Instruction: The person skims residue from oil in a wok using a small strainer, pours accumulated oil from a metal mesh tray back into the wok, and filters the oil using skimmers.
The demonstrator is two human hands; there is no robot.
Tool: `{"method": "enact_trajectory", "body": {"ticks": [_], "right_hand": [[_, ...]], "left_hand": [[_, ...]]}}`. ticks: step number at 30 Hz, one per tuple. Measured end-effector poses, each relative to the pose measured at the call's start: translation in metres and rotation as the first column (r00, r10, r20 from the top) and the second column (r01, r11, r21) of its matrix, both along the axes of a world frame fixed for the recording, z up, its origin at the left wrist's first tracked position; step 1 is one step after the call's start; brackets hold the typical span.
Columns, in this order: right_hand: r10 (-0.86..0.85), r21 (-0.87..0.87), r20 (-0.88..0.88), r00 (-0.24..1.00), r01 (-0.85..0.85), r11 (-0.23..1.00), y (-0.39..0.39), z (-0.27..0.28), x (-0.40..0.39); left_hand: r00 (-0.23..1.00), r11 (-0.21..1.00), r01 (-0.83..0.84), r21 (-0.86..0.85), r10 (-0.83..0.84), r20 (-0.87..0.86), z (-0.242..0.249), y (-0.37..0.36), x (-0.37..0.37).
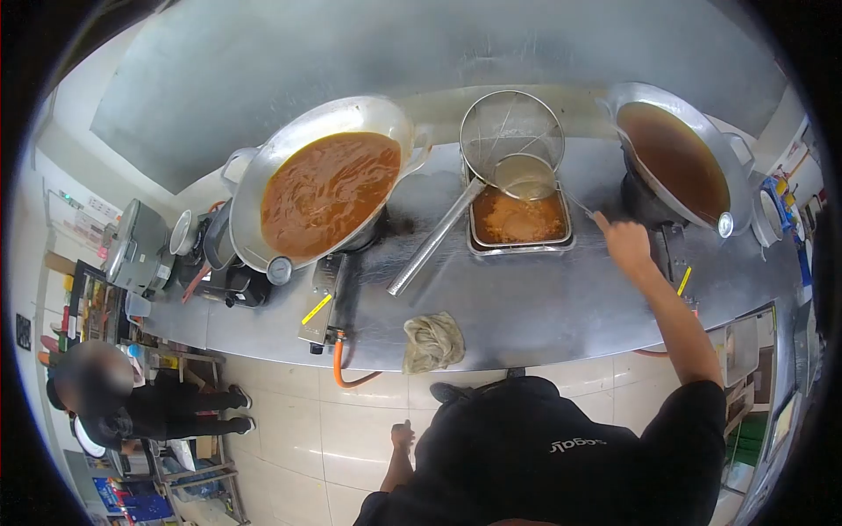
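Wide silver metal wok of orange-brown liquid (330,197), left, raised on a burner, presumably for heating. Left hand (402,436) hangs past the counter (561,307) edge; nothing seen in it, finger state can't tell. Long-handled wire-mesh strainer (511,121) overlaps the rectangular metal pan of orange liquid (522,225), probably to drain there. Right hand (628,245): fingers pinching the thin handle of a shallow round metal ladle (524,178), bowl over the pan. Yellow label (317,309), left burner: illegible. White shirt lettering (577,445): unclear.
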State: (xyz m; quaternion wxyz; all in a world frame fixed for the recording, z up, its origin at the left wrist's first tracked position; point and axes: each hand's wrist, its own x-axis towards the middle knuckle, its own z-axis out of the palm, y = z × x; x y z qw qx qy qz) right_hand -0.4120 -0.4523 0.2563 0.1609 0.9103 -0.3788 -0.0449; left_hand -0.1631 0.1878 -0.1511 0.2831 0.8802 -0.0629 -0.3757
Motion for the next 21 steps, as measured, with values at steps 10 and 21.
{"method": "enact_trajectory", "body": {"ticks": [10, 21], "right_hand": [[-0.260, 0.437, 0.613, 0.746, -0.046, 0.898, -0.082, -0.075, 0.045], [-0.535, 0.763, 0.569, 0.624, -0.158, 0.627, -0.094, -0.110, 0.091]], "left_hand": [[0.939, 0.926, -0.344, -0.157, 0.336, -0.076, 0.092, -0.082, 0.023], [0.997, 0.996, -0.075, -0.056, 0.073, -0.035, 0.082, -0.048, -0.048]]}}
